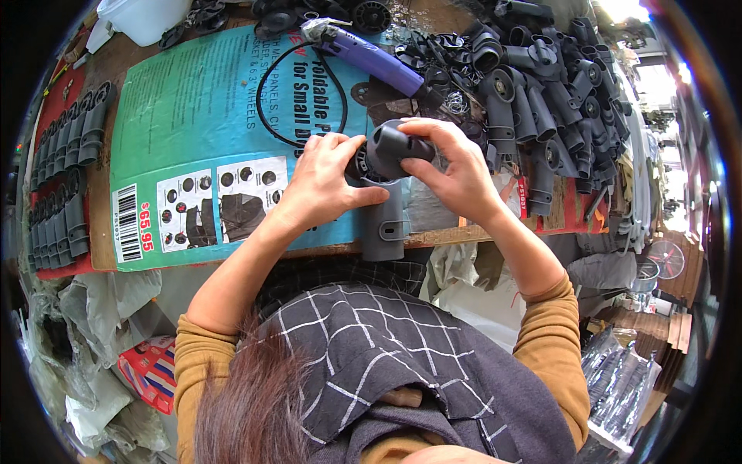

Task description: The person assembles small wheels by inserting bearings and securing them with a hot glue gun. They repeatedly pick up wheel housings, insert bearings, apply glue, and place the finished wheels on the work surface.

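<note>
In front of my body, both hands work on a dark grey plastic tube joint. My right hand (456, 174) has its fingers and thumb around the joint's upper tube piece (393, 151). My left hand (325, 182) closes on the joint's dark round side (360, 166), thumb below and fingers above. Below the hands, the lower tube piece (383, 228), with a slotted tab, reaches over the table's near edge. The contact between the pieces is partly hidden by my fingers.
A purple power screwdriver (375, 63) with a black cord lies beyond my hands on a printed turquoise cardboard sheet (201, 100). Many grey tube joints (541, 108) are heaped at right. More stand in rows (62, 216) at left. A white tub (143, 19) is at far left.
</note>
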The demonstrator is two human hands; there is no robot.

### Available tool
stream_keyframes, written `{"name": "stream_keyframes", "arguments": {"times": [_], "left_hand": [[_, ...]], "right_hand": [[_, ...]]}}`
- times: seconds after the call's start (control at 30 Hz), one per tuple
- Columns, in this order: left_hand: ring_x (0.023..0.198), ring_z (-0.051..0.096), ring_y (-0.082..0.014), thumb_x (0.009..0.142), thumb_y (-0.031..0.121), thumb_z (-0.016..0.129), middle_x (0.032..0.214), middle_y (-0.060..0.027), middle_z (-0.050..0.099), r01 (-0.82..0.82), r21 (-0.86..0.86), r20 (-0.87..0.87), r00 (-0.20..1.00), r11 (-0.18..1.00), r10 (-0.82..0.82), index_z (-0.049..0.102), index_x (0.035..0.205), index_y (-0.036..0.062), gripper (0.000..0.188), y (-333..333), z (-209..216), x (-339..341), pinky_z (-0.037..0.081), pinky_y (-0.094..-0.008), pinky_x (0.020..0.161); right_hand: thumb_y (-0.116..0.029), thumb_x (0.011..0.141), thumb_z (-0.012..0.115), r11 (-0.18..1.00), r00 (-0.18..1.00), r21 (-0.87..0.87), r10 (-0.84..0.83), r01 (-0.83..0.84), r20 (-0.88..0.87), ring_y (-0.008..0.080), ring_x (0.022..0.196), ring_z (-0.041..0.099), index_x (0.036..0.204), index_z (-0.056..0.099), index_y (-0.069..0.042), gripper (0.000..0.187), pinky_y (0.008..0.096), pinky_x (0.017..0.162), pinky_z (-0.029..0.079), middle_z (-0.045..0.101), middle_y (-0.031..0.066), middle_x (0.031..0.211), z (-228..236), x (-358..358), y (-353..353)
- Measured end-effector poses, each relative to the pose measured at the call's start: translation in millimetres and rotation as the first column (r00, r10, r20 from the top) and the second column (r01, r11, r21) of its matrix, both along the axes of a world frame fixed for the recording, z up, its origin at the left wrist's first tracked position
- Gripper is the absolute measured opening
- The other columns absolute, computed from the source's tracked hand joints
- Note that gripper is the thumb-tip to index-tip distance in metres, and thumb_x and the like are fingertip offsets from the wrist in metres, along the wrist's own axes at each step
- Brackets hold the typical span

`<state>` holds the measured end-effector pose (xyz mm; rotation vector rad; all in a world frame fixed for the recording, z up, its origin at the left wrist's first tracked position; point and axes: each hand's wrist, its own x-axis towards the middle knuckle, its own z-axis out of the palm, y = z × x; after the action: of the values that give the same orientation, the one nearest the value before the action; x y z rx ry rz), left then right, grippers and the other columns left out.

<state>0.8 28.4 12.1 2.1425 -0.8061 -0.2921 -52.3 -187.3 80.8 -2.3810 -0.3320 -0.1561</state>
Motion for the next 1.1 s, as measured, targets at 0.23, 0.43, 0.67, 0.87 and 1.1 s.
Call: {"name": "stream_keyframes", "arguments": {"times": [0.23, 0.43, 0.67, 0.87, 1.1], "left_hand": [[0.112, 0.049, -0.0345, 0.078, 0.047, 0.074, 0.12, -0.0186, 0.056, -0.022, -0.043, -0.043, 0.999, 0.999, 0.02, 0.058, 0.126, -0.0026, 0.071, 0.5, -3.2, 1.6, 0.041, -0.0436, 0.1], [0.104, 0.053, -0.0367, 0.084, 0.039, 0.071, 0.107, -0.0213, 0.06, 0.142, 0.071, -0.102, 0.986, 0.987, -0.135, 0.062, 0.116, -0.0037, 0.054, -0.2, 6.8, 15.7, 0.044, -0.0457, 0.092], [0.1, 0.057, -0.0365, 0.08, 0.034, 0.076, 0.105, -0.0231, 0.059, 0.192, 0.19, -0.125, 0.977, 0.963, -0.171, 0.062, 0.111, -0.0045, 0.052, -9.2, 25.0, 21.6, 0.046, -0.044, 0.09], [0.097, 0.063, -0.0238, 0.088, 0.048, 0.069, 0.107, -0.0193, 0.066, 0.314, 0.275, -0.612, 0.786, 0.909, -0.086, 0.058, 0.118, -0.0093, 0.065, -32.0, 38.0, 36.8, 0.05, -0.0348, 0.085], [0.102, 0.056, -0.0156, 0.083, 0.036, 0.077, 0.107, -0.0082, 0.061, 0.015, 0.051, -0.918, 0.394, 0.999, 0.041, 0.055, 0.118, -0.003, 0.057, -48.0, 48.0, 20.4, 0.042, -0.0295, 0.092]], "right_hand": [[-0.014, 0.078, 0.073, 0.987, 0.988, -0.124, 0.091, -0.106, -0.121, 0.0302, 0.109, 0.057, 0.111, 0.063, -0.007, 0.035, 0.0403, 0.095, 0.046, 0.064, 0.0095, 0.114, -15.2, 11.0, 3.8], [-0.014, 0.078, 0.074, 0.99, 0.957, -0.04, 0.117, -0.132, -0.265, 0.0318, 0.107, 0.059, 0.112, 0.064, -0.009, 0.036, 0.0413, 0.093, 0.048, 0.065, 0.0107, 0.112, -21.5, 13.6, -6.4], [-0.008, 0.084, 0.072, 0.93, 0.938, 0.368, 0.121, 0.008, -0.325, 0.0249, 0.114, 0.057, 0.119, 0.053, -0.005, 0.04, 0.0362, 0.1, 0.043, 0.057, 0.0134, 0.125, -52.4, 0.4, 2.5], [-0.007, 0.082, 0.073, 0.916, 0.984, 0.398, 0.11, -0.045, -0.142, 0.0337, 0.124, 0.05, 0.116, 0.055, -0.007, 0.039, 0.0421, 0.103, 0.041, 0.051, 0.0174, 0.132, -72.9, -34.6, -3.1], [-0.004, 0.077, 0.079, 0.876, 0.995, 0.476, 0.049, -0.083, 0.083, 0.0334, 0.129, 0.047, 0.128, 0.039, -0.008, 0.065, 0.0432, 0.105, 0.04, 0.047, 0.0193, 0.137, -69.0, -51.5, -8.3]]}}
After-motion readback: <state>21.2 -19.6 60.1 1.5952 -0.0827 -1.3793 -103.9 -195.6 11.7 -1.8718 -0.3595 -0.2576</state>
